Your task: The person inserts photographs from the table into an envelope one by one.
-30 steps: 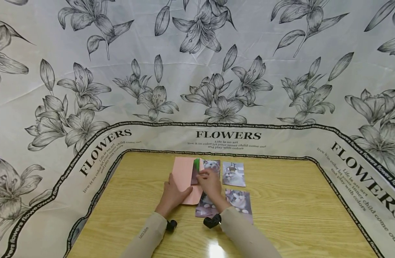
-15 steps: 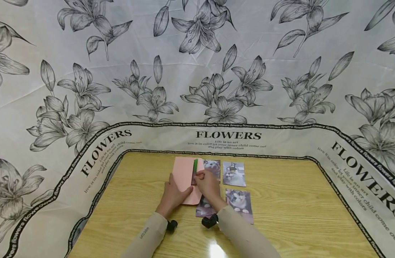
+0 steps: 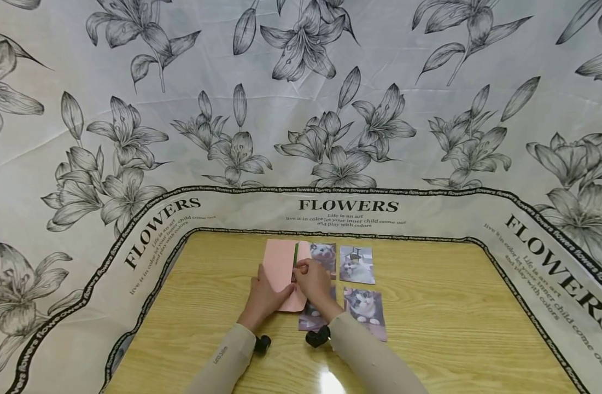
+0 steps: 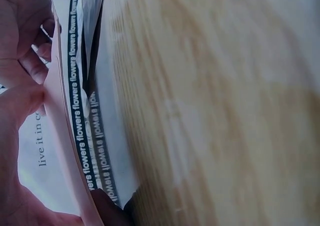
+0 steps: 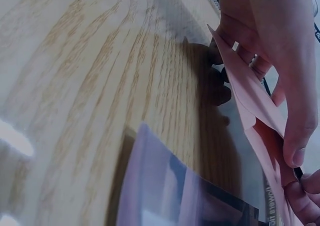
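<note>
head view: fingers of the left hand [image 3: 267,295] gripped a pink envelope [image 3: 279,262] above the bench [image 3: 438,312], while fingers of the right hand [image 3: 316,282] pinched a green-edged card [image 3: 295,255] in the envelope's opening. 4 photos [image 3: 357,265] lay on the bench, 2 partly hidden by the right hand.

There are two hands [image 3: 264,293], one pink envelope [image 3: 279,260], four photos [image 3: 357,265] and apparently one card [image 3: 296,255].

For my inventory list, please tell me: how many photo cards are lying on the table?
4: the far-left card, partly covered; the far-right card; the near-left card, partly covered; and the near-right card. Others may be hidden under the pink envelope.
</note>
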`<action>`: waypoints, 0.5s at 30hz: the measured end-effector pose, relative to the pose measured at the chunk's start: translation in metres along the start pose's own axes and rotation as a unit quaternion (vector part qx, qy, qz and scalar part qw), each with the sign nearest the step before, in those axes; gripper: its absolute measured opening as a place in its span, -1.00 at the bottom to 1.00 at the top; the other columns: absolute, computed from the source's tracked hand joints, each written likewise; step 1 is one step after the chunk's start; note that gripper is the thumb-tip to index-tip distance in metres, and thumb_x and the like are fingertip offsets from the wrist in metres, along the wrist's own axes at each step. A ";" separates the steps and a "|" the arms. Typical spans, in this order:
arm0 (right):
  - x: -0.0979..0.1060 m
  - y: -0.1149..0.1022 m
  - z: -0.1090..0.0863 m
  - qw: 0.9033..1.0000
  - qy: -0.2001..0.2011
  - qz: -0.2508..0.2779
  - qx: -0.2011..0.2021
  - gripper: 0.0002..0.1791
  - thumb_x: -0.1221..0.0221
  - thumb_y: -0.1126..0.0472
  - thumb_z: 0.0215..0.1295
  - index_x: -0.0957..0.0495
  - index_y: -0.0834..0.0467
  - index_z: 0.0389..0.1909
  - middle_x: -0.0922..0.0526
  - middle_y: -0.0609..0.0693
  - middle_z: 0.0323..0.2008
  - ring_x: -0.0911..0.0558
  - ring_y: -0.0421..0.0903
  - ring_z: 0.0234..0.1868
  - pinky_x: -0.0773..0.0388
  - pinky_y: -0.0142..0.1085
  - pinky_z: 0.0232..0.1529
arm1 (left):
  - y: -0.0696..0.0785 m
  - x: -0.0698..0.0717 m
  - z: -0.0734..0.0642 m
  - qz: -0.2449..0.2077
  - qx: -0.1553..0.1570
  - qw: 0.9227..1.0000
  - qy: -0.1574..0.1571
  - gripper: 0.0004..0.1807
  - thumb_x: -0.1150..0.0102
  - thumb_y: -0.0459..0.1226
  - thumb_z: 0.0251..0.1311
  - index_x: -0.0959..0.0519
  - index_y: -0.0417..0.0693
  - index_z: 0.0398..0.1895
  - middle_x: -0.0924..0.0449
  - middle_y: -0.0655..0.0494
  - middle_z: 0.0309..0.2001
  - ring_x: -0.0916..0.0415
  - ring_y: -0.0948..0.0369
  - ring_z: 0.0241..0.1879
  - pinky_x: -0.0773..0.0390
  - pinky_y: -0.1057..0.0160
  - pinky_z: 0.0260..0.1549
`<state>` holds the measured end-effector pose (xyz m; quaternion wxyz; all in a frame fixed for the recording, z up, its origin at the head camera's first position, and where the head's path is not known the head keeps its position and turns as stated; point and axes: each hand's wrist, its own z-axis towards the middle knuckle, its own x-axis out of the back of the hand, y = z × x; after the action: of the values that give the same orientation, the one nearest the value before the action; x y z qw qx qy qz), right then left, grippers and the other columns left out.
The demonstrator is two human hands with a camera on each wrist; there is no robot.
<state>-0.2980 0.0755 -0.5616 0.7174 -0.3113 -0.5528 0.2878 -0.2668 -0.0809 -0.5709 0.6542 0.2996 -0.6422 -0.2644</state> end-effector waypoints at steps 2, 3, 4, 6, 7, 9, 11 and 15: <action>0.000 0.001 0.000 1.000 -0.001 0.004 -0.003 -0.84 -0.40 0.16 0.38 -0.80 0.08 -0.08 -0.84 -0.09 -0.33 -0.76 -0.01 -0.24 -0.30 0.26 0.31 | 0.000 0.001 0.000 -0.001 0.004 1.000 0.000 0.35 -0.51 0.17 0.19 0.12 -0.41 0.70 -0.24 -0.65 0.35 -0.49 -0.34 0.21 -0.56 -0.25 0.14; 0.000 0.002 0.000 1.000 -0.002 0.004 -0.004 -0.83 -0.39 0.16 0.39 -0.80 0.08 -0.07 -0.84 -0.09 -0.31 -0.76 -0.01 -0.23 -0.28 0.27 0.33 | 0.000 0.001 0.000 -0.001 0.005 1.000 0.000 0.35 -0.51 0.16 0.19 0.12 -0.41 0.70 -0.24 -0.64 0.35 -0.49 -0.33 0.21 -0.56 -0.25 0.15; 0.001 0.002 0.000 1.000 -0.002 0.005 -0.004 -0.82 -0.38 0.15 0.40 -0.80 0.08 -0.05 -0.84 -0.08 -0.30 -0.76 -0.01 -0.22 -0.29 0.28 0.34 | 0.000 0.001 0.000 -0.001 0.006 1.000 0.000 0.34 -0.51 0.16 0.20 0.11 -0.40 0.70 -0.24 -0.64 0.35 -0.49 -0.33 0.21 -0.56 -0.25 0.15; 0.003 0.003 -0.001 1.000 -0.004 0.010 -0.005 -0.81 -0.36 0.15 0.43 -0.80 0.10 -0.03 -0.83 -0.06 -0.29 -0.76 -0.01 -0.22 -0.42 0.22 0.28 | 0.000 0.001 0.001 -0.001 0.008 1.000 0.000 0.34 -0.51 0.15 0.20 0.11 -0.40 0.70 -0.24 -0.63 0.35 -0.49 -0.33 0.21 -0.56 -0.25 0.16; 0.004 0.004 -0.002 1.000 -0.007 0.015 -0.005 -0.81 -0.34 0.15 0.44 -0.79 0.10 -0.02 -0.83 -0.04 -0.28 -0.76 -0.02 -0.22 -0.49 0.17 0.22 | 0.000 0.001 0.001 -0.001 0.010 1.000 -0.001 0.34 -0.50 0.16 0.20 0.12 -0.39 0.70 -0.24 -0.62 0.35 -0.49 -0.33 0.22 -0.55 -0.25 0.17; 0.008 0.005 -0.003 1.000 -0.012 0.027 -0.010 -0.81 -0.32 0.15 0.47 -0.78 0.11 -0.01 -0.81 -0.03 -0.27 -0.74 -0.02 -0.24 -0.62 0.05 0.03 | 0.000 0.000 0.001 0.000 0.013 1.000 -0.003 0.34 -0.50 0.16 0.20 0.12 -0.38 0.71 -0.24 -0.62 0.36 -0.49 -0.32 0.22 -0.55 -0.25 0.17; 0.014 0.008 -0.005 0.999 -0.017 0.037 -0.012 -0.81 -0.30 0.16 0.49 -0.77 0.11 -0.01 -0.78 -0.02 -0.26 -0.73 -0.03 -0.24 -0.67 -0.04 -0.15 | 0.000 0.000 0.002 0.002 0.016 1.000 -0.005 0.34 -0.49 0.17 0.21 0.13 -0.37 0.71 -0.23 -0.61 0.37 -0.49 -0.31 0.22 -0.55 -0.24 0.18; 0.027 0.015 -0.009 0.999 -0.017 0.047 -0.008 -0.80 -0.28 0.14 0.50 -0.75 0.11 0.01 -0.75 -0.04 -0.24 -0.73 -0.02 -0.21 -0.66 -0.10 -0.20 | 0.001 0.000 0.001 0.001 0.021 1.000 -0.008 0.35 -0.48 0.18 0.20 0.14 -0.38 0.71 -0.23 -0.61 0.38 -0.49 -0.31 0.24 -0.54 -0.24 0.20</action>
<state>-0.2848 0.1042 -0.5584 0.6910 -0.3377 -0.5522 0.3218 -0.2676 -0.0803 -0.5705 0.6430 0.3102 -0.6530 -0.2527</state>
